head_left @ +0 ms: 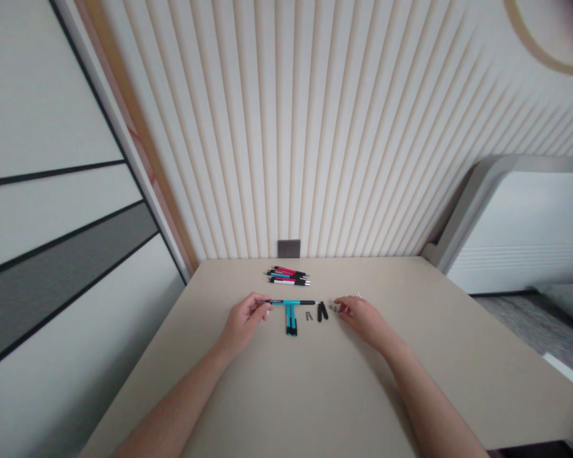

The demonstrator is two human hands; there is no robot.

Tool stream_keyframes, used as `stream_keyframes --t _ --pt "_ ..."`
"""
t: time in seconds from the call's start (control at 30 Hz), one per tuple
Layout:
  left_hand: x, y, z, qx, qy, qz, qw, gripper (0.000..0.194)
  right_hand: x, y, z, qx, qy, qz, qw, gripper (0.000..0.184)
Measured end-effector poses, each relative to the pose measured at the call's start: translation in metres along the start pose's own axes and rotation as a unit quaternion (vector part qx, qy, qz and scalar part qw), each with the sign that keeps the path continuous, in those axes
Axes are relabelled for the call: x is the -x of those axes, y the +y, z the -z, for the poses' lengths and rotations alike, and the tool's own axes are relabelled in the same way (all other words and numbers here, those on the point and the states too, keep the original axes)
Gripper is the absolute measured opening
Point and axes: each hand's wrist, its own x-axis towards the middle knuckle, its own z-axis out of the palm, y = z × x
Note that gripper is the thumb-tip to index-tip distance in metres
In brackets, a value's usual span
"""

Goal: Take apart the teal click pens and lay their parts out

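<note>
My left hand [247, 316] grips a blue ballpoint pen [293, 303] by its rear end, closed around it. The pen lies level, its black grip and bare refill tip pointing right. Below it are blue pen barrels [291, 320] with black ends, side by side on the table. My right hand [360, 315] is closed, fingertips together beside small metal pen parts [333, 308]; whatever it pinches is too small to make out. Between the hands lie two black rubber grips [322, 312] and small silvery pieces [309, 316]. Thin white refills [358, 295] show partly behind my right hand.
A bunch of red, blue, white and black pens [288, 276] lies near the back of the beige table [286, 394]. Behind it stands a ribbed wall with a dark socket [289, 249]. A white cabinet [52, 191] is at left, a grey headboard [516, 216] at right.
</note>
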Motion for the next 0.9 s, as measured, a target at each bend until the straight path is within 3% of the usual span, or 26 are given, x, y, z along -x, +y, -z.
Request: stream_keyframes --t 0.23,0.37,0.47,0.67,0.9 --pt "0.001 -0.001 0.0 0.003 -0.001 0.0 1.0 0.029 0.001 0.002 0.001 -0.016 -0.008 -0.022 1.0 0.035" --pt "0.001 -0.001 0.0 0.0 0.0 0.003 1.0 0.029 0.004 -0.01 0.009 -0.043 0.075 0.005 0.996 0.031" --pt "0.002 -0.002 -0.001 -0.003 0.0 0.002 1.0 0.028 0.009 -0.03 0.01 -0.136 0.116 0.039 0.983 0.036" --pt "0.006 0.005 -0.006 -0.012 -0.011 -0.023 1.0 0.024 0.015 -0.064 -0.009 -0.215 0.089 0.086 0.969 0.041" --pt "0.008 0.013 -0.001 -0.122 -0.017 -0.075 0.99 0.022 0.012 -0.064 -0.024 -0.194 0.085 0.067 0.975 0.042"
